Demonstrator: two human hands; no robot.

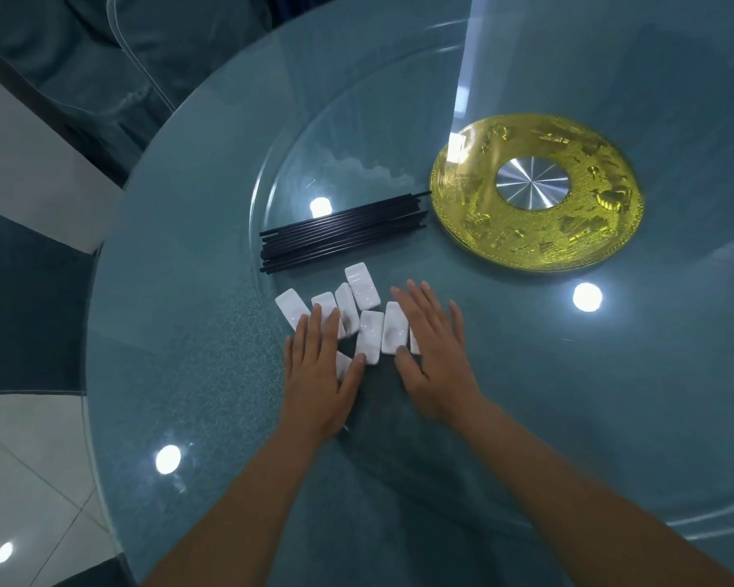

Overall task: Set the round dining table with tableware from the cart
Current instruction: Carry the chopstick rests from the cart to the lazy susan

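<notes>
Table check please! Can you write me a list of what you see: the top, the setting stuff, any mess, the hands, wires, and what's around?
Surface: round blue-green dining table with a clear glass turntable on a gold embossed metal hub.
Job's things: bundle of black chopsticks; cluster of small white ceramic chopstick rests, some partly under the hands.
Clutter: nothing seen.
Hands: left hand and right hand lie flat, fingers straight, on the rests.
Cables: nothing seen.
Surroundings: pale tiled floor; teal covered chair.
</notes>
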